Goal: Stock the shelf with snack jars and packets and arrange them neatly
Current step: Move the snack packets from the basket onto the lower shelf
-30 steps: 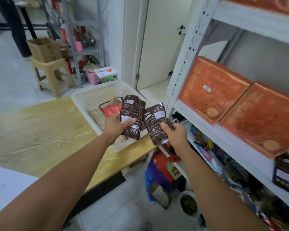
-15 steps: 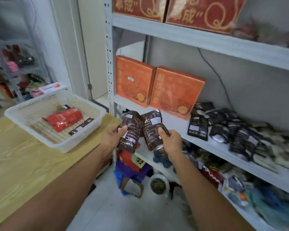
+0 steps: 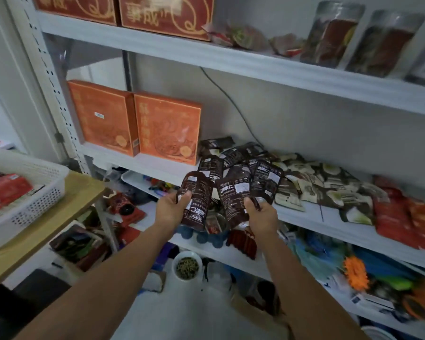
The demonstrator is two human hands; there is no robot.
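Left hand grips a dark brown packet, thumb across its front; right hand clasps a second brown packet. Both at frame center, just before the white shelf edge, near the brown packet pile. Orange boxes upper left on that shelf. White basket on wooden table, far left. Grey floor below.

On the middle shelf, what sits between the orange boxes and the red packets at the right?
In the head view, a heap of dark brown packets, then pale green-and-black packets, fills the middle shelf between orange boxes and red packets.
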